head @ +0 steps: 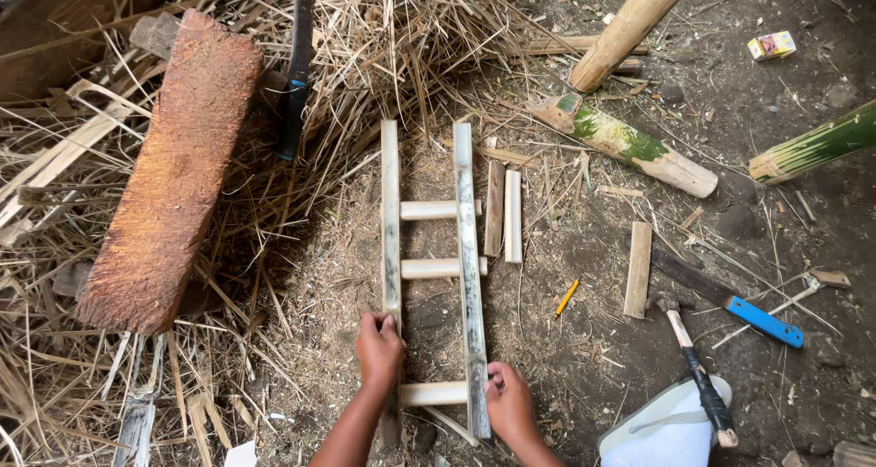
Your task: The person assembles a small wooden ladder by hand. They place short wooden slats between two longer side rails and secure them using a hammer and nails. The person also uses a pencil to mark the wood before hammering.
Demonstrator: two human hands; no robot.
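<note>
A small bamboo ladder frame (467, 248) lies on the dirt ground, two long rails joined by three short rungs. My left hand (379, 350) grips the left rail near its lower end, just above the lowest rung (432, 393). My right hand (507, 401) holds the right rail at the same rung's other end. Two loose short bamboo slats (504, 213) lie just right of the frame.
A thick reddish wooden block (173, 171) lies left on dry straw, with a dark-handled blade (297, 75) beside it. Right: bamboo pieces (630, 143), a flat slat (639, 268), a yellow pencil (567, 297), a blue-handled knife (730, 305), a hammer (695, 367), a white sandal (666, 429).
</note>
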